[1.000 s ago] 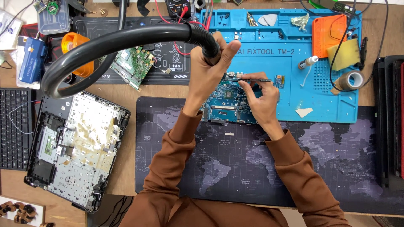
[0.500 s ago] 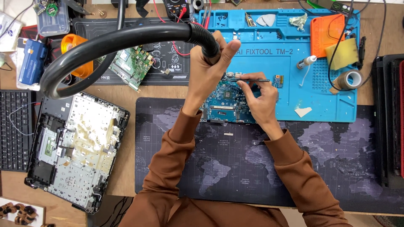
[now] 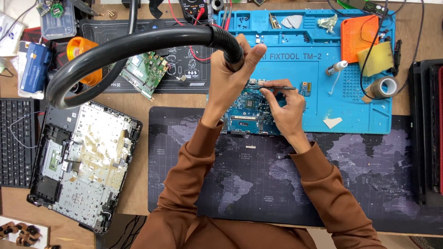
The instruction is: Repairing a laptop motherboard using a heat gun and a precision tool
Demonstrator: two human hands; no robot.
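While left hand point(image 3: 230, 74) grasps the hose point(image 3: 138, 44) (looping overhead), right hand point(image 3: 286, 108) pinches tweezers point(image 3: 272, 86) over the board point(image 3: 249, 113).

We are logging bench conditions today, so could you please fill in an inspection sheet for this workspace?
Surface: wooden desk, blue mat, dark map mat.
Job's things: blue board on the blue mat; black hose; thin tool.
Clutter: opened laptop base, green board, tape roll, yellow sponge.
Hands: left hand grips the hose end; right hand fingers pinch the tool over the board.
Cables: red wire.
Surroundings: keyboard at left.
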